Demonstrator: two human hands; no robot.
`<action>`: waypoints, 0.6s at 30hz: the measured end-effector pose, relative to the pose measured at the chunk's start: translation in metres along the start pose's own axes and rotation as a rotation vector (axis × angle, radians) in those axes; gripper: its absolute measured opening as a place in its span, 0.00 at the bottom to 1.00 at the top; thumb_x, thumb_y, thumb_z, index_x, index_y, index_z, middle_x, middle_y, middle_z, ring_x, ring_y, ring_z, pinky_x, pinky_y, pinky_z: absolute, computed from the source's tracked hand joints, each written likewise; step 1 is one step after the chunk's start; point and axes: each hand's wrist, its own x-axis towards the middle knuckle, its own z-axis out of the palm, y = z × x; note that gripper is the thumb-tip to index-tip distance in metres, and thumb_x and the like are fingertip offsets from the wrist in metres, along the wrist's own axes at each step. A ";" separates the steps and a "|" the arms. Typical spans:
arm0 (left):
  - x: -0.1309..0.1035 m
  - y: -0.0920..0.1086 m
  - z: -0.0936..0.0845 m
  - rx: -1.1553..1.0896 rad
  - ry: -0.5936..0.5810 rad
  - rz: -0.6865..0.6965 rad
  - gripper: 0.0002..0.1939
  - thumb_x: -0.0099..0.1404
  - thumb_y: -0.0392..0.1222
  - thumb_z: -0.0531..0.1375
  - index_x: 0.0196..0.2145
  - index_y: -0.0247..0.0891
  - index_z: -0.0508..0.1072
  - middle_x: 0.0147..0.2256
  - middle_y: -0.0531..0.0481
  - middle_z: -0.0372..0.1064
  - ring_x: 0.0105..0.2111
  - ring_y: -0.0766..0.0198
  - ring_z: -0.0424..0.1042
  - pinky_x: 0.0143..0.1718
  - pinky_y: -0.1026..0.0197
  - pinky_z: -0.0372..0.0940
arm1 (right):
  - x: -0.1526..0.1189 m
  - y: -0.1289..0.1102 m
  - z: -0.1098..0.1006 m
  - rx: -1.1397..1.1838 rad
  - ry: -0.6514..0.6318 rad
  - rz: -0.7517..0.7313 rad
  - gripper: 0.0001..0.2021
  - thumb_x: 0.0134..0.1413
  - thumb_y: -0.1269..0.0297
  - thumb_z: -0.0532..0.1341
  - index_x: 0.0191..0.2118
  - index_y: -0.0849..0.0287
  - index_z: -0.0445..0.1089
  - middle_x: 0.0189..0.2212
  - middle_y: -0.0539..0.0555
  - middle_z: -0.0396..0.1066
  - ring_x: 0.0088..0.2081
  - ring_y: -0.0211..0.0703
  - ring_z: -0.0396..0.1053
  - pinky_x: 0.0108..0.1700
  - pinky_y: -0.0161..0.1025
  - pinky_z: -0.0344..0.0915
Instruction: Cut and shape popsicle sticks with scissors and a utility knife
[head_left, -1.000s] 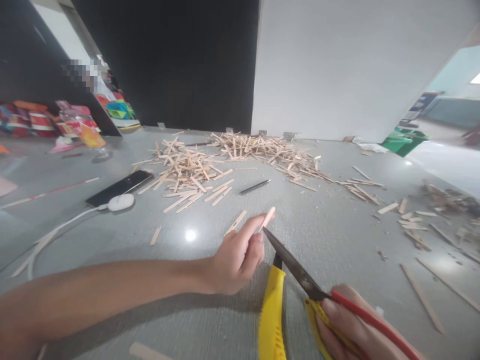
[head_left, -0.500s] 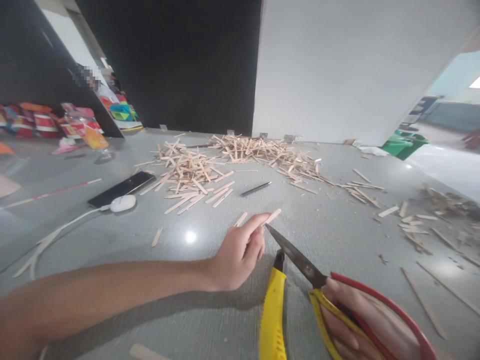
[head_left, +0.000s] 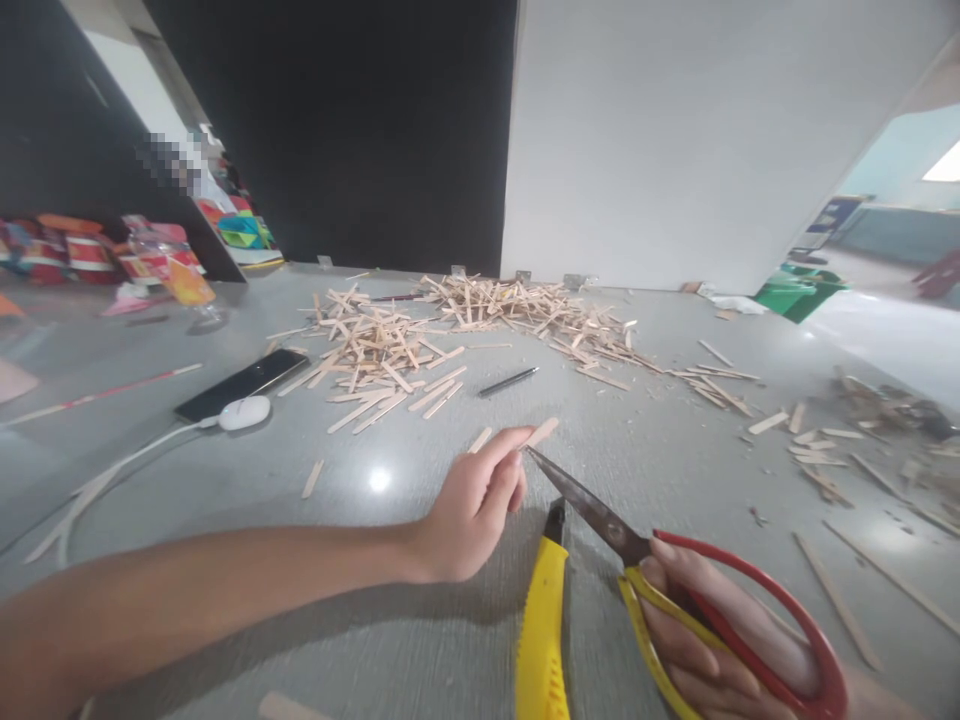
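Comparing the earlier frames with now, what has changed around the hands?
The wooden stick in the left hand has tipped over to the right, lying flatter. The right hand has swung the handles of the scissors upward in view, showing more of the red loop. Nothing was newly grasped or released. The yellow-handled cutter, pen and phone stayed put.

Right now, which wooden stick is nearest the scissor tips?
The stick pinched in the left hand, at the scissor tips; the others lie farther off.
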 end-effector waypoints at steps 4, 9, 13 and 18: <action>0.001 0.001 0.001 0.026 0.027 -0.003 0.22 0.81 0.46 0.45 0.65 0.37 0.66 0.23 0.57 0.61 0.21 0.67 0.59 0.28 0.63 0.58 | -0.001 -0.009 0.013 0.103 -0.082 0.009 0.39 0.68 0.36 0.48 0.15 0.61 0.70 0.07 0.45 0.61 0.03 0.29 0.50 0.08 0.28 0.65; 0.001 0.003 0.001 0.015 0.037 -0.093 0.22 0.81 0.48 0.46 0.62 0.36 0.68 0.24 0.56 0.63 0.22 0.67 0.60 0.26 0.64 0.57 | 0.004 -0.017 0.028 0.048 -0.142 -0.001 0.32 0.57 0.36 0.63 0.16 0.59 0.67 0.06 0.42 0.60 0.02 0.29 0.47 0.05 0.27 0.60; 0.003 0.005 0.002 -0.033 0.078 -0.153 0.22 0.80 0.51 0.48 0.58 0.34 0.70 0.22 0.56 0.64 0.20 0.67 0.60 0.24 0.64 0.56 | 0.008 -0.020 0.032 -0.009 -0.100 -0.012 0.33 0.54 0.34 0.63 0.14 0.57 0.64 0.04 0.41 0.56 0.02 0.28 0.44 0.04 0.27 0.57; 0.011 -0.001 -0.001 -0.099 0.177 -0.258 0.21 0.79 0.53 0.49 0.53 0.34 0.71 0.21 0.57 0.64 0.19 0.66 0.58 0.23 0.64 0.56 | 0.001 -0.016 0.036 -0.126 -0.002 -0.026 0.32 0.50 0.32 0.64 0.14 0.56 0.63 0.04 0.40 0.53 0.02 0.29 0.42 0.03 0.26 0.51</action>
